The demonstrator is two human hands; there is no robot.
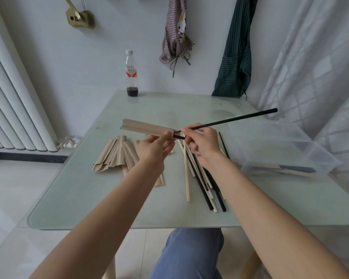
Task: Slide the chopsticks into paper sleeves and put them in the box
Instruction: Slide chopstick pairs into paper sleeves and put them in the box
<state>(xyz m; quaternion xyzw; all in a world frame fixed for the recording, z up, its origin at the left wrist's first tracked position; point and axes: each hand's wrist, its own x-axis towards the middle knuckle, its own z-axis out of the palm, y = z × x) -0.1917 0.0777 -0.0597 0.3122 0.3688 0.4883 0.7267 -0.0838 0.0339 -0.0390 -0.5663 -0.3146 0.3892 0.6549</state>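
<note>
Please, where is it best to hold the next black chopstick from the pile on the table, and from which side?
Probably pinch a black chopstick at its near end from above: those ends fan apart toward the table edge, while the far ends cross under the right hand.

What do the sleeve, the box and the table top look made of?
Sleeve: matte brown kraft-like paper, creased. Box: clear, slightly frosted plastic, contents showing through. Table top: probably frosted glass, pale green, smooth, rounded corner, faint reflections.
</note>
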